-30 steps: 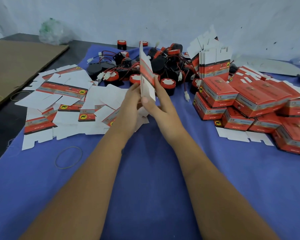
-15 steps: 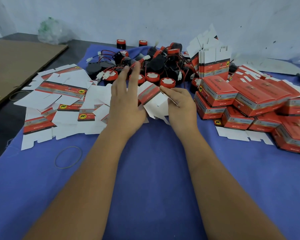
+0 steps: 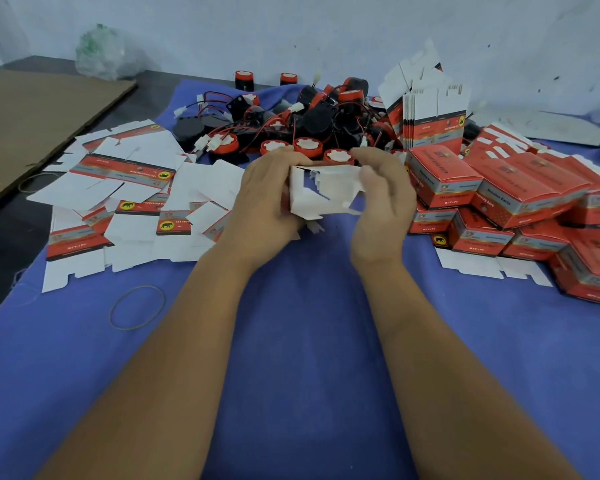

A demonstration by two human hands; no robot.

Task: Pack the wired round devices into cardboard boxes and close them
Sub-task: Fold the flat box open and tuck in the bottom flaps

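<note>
Both hands hold one cardboard box [image 3: 321, 194] above the blue cloth, popped into shape, its white flapped end turned toward me. My left hand [image 3: 267, 199] grips its left side. My right hand [image 3: 383, 199] curls around its right side. Just behind the box lies a heap of round black-and-red wired devices [image 3: 291, 123] with white connectors. Flat unfolded box blanks [image 3: 125, 188] are spread at the left. Closed red boxes [image 3: 499, 192] are piled at the right, with an upright bundle of flat blanks [image 3: 433, 116] behind them.
A rubber band [image 3: 137, 307] lies on the blue cloth [image 3: 309, 341] at the near left. A brown cardboard sheet [image 3: 32, 123] covers the dark floor at the far left, with a clear plastic bag [image 3: 101, 53] by the wall.
One second ago the box was a flat blank held upright on edge. The hands lowered it, pressed it open, and now hold it as a squared box with the flapped end toward me.
</note>
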